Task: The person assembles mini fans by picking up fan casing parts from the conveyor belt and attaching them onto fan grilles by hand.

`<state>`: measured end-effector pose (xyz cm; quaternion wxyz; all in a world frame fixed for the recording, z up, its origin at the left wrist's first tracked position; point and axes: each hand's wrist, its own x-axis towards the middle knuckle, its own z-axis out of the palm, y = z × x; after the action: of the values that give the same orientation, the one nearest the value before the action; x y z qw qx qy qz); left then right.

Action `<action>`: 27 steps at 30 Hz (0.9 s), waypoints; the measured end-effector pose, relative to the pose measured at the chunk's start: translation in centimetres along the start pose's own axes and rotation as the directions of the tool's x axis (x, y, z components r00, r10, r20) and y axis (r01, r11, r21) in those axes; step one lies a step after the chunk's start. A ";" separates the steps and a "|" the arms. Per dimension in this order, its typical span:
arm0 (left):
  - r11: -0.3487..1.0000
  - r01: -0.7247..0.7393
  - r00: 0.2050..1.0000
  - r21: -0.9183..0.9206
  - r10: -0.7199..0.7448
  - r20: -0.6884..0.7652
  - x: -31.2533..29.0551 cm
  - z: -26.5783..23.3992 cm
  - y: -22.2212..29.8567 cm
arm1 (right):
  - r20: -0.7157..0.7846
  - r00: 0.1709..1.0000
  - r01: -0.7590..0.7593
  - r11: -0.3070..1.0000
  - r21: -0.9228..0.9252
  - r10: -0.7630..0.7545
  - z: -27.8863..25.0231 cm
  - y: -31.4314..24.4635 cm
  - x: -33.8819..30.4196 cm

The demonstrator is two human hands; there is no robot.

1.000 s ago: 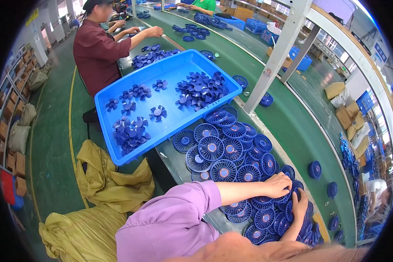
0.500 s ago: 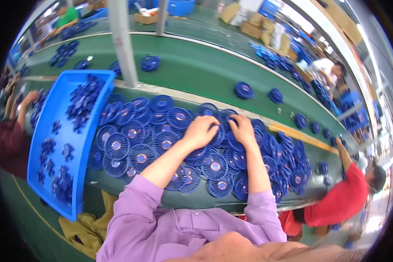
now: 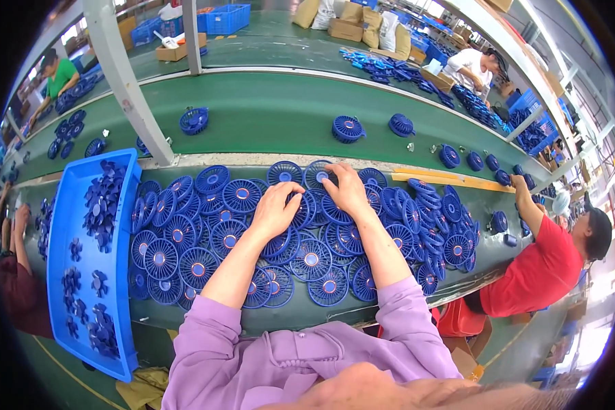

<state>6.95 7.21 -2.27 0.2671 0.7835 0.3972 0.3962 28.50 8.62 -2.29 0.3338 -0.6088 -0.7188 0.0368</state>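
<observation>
Many round blue plastic fan guards (image 3: pixel 197 267) with spoked grilles lie heaped on the green work surface in front of me. My left hand (image 3: pixel 278 210) is over the middle of the heap, its fingers and thumb curled at the rim of a guard (image 3: pixel 303 213). To its right and slightly farther off, my right hand (image 3: pixel 347 192) bends its fingers and thumb around the edge of another guard (image 3: pixel 318 175) at the far side of the heap. The undersides of both hands are hidden, so the exact grip is only partly visible.
At left stands a blue tray (image 3: pixel 124 273) with small dark-blue fan blades (image 3: pixel 102 205). Beyond a metal post (image 3: pixel 126 82), a green belt (image 3: pixel 266 102) carries blue fan units (image 3: pixel 348 128). A co-worker in red (image 3: pixel 533 273) sits at right; others work farther off.
My view has swung, so the scene sits farther left in the picture. Both hands stay over the heap, with the left drawn slightly nearer to me and a little apart from the right.
</observation>
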 end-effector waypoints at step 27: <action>0.988 -0.077 0.986 0.137 0.095 -0.136 5.5 -4.9 2.2 | 0.042 0.999 -0.003 0.994 0.110 -0.001 -0.4 0.1 -0.1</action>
<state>5.78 11.12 4.24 0.1686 0.7858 0.4062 0.4350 28.83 8.43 -2.11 0.3517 -0.5889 -0.7221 0.0892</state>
